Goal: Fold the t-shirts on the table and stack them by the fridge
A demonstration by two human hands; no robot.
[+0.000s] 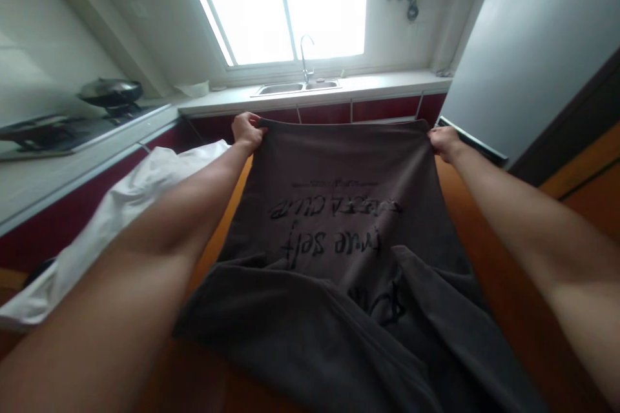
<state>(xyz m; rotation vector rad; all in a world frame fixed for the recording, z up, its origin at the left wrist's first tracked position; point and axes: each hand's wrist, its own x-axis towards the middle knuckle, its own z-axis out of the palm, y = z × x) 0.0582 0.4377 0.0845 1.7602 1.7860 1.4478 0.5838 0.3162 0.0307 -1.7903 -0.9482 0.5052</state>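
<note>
A dark grey-brown garment (339,161) with black lettering is stretched out in front of me, its far hem pulled straight. My left hand (248,131) pinches the far left corner of the hem. At the far right corner, my right hand (443,142) has its fingers closed on the cloth. The near part of the garment lies in loose folds over an orange-brown wooden surface (465,213). The lettering appears upside down from my side.
White cloth (140,190) hangs or lies left of my left forearm. Beyond are a counter (387,84) with a sink (285,88) and faucet (304,61). A stove with a pan (110,91) is at left, a large grey appliance (527,32) at right.
</note>
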